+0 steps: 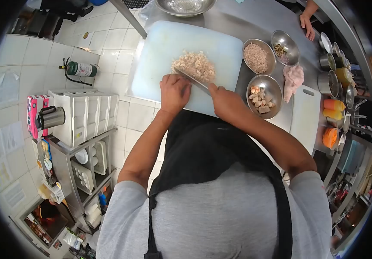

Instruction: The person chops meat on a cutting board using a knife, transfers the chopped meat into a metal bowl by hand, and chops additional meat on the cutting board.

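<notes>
A heap of finely chopped pale food, perhaps cooked meat (196,64), lies on the white cutting board (160,47). My right hand (227,101) is wrapped around the handle of a kitchen knife (193,79). Its blade slants across the near edge of the heap, with the tip toward the upper left. Close beside the blade, my left hand (175,91) has its fingers curled in over the board. Whatever may be under those fingertips is hidden. Right of the board, a steel bowl (275,96) holds pale chunks (261,100).
Another bowl (270,45) contains minced pinkish food (256,57); beside it stands a bowl with chopped greenish bits (286,43). A pinkish cloth (293,80) and a second white board (304,114) lie further right. A large bowl (186,5) sits behind. Another person's hand (307,26) rests at the counter's far side.
</notes>
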Available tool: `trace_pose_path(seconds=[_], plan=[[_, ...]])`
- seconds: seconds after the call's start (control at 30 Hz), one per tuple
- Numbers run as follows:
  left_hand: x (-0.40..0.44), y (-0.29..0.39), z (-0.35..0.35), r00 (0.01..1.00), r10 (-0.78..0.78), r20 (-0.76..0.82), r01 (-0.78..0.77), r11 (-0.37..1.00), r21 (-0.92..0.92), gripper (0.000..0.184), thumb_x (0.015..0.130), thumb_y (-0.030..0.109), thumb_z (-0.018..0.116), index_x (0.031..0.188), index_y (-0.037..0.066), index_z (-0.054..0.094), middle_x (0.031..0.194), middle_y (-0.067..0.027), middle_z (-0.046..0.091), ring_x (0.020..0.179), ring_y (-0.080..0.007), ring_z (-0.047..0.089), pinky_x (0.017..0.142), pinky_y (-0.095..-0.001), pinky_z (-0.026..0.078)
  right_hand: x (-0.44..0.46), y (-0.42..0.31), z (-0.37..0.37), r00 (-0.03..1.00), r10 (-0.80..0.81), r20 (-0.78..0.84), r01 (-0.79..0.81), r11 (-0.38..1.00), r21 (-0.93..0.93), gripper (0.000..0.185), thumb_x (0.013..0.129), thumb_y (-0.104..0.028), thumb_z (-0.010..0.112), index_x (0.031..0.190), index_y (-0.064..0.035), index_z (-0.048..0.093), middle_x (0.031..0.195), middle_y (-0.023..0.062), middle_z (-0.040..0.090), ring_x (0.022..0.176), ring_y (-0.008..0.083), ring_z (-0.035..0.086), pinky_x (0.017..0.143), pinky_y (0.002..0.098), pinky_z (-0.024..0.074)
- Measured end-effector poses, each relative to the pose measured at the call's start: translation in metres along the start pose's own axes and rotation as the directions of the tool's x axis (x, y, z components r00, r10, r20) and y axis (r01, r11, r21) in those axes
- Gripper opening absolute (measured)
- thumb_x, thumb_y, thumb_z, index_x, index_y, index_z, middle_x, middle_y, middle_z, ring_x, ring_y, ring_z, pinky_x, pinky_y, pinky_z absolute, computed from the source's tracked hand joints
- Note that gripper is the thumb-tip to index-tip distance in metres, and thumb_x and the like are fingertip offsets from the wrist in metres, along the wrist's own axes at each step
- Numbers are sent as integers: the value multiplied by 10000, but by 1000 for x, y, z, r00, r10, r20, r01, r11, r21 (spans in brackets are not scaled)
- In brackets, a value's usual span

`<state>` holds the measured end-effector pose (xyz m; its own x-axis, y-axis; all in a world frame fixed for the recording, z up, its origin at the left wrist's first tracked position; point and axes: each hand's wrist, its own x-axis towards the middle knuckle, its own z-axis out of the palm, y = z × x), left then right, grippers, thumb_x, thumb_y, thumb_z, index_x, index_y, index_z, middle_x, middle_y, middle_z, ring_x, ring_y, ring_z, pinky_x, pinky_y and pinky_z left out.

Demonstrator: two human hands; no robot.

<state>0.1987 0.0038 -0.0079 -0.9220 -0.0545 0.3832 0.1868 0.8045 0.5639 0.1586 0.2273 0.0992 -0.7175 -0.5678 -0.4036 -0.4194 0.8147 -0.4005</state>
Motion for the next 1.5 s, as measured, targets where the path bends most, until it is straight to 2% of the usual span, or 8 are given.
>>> trace_pose_path(seconds=[0.1, 0.2, 0.33, 0.6, 1.17, 1.3, 1.4, 1.5], plan=[[0, -3, -11, 1000, -11, 2, 12, 1000, -10, 152, 836, 131, 818, 985, 135, 791, 1111, -85, 703, 1142, -354, 611, 988, -494, 472, 15, -4, -20, 998, -13, 65, 15, 1000, -27, 337, 956, 11, 583, 1286, 6, 513, 1068, 297, 724, 971, 487, 746, 843, 581, 591], [10, -21, -24, 979, -180, -94, 188, 979, 81, 233, 853, 170, 795, 1084, 137, 800, 1138, -108, 718, 1149, -371, 614, 999, -507, 481, 20, -9, -23, 995, -9, -99, 12, 1000, 26, 235, 999, -46, 549, 1226, 11, 556, 1007, 278, 742, 962, 483, 757, 810, 594, 599], [23, -34, -27, 957, -284, 52, 269, 942, 200, 361, 884, 214, 768, 1227, 106, 791, 1172, -144, 736, 1156, -386, 616, 1000, -532, 493, 63, -8, -27, 996, -37, -84, 38, 999, 6, 227, 1009, -50, 539, 1226, 7, 575, 1016, 285, 749, 964, 482, 760, 828, 588, 600], [38, -33, -16, 966, -245, -79, 251, 964, 91, 310, 889, 174, 761, 1185, 81, 769, 1154, -142, 730, 1122, -392, 622, 998, -507, 500, 65, -22, -24, 999, 7, -50, -7, 1000, 2, 371, 968, 16, 557, 1339, 9, 536, 1096, 294, 739, 1018, 477, 755, 871, 564, 597], [-6, -68, -66, 947, -302, -113, 310, 949, 62, 229, 920, 61, 690, 1133, 50, 771, 1113, -122, 760, 1107, -341, 653, 1002, -453, 506, 48, -19, -9, 999, -9, 43, 9, 1000, 6, 264, 988, 6, 557, 1250, -10, 534, 1056, 284, 726, 988, 476, 749, 840, 592, 578], [3, -28, -73, 982, -159, 103, 149, 984, 99, 723, 827, 335, 932, 1453, 100, 656, 1457, -178, 627, 1370, -396, 546, 1138, -534, 420, 27, -11, -26, 1000, 17, 22, -20, 984, 175, 223, 1045, -70, 590, 1252, -19, 523, 1034, 296, 738, 986, 474, 748, 827, 595, 568], [13, -27, -52, 968, -103, 228, 58, 979, 196, 1112, 748, 570, 960, 1647, 127, 480, 1674, -247, 431, 1574, -467, 361, 1254, -628, 288, 0, 19, 1, 981, 143, -128, -93, 937, 336, 341, 1050, -146, 616, 1338, 26, 554, 1073, 309, 749, 975, 463, 771, 774, 573, 604], [40, -31, -35, 939, -181, 291, 98, 956, 277, 1207, 765, 692, 900, 1707, 131, 394, 1754, -287, 316, 1653, -505, 228, 1304, -675, 185, -18, 28, 18, 850, 526, 1, -359, 578, 733, 359, 1061, -192, 650, 1332, 23, 552, 974, 272, 740, 798, 394, 775, 649, 515, 597]])
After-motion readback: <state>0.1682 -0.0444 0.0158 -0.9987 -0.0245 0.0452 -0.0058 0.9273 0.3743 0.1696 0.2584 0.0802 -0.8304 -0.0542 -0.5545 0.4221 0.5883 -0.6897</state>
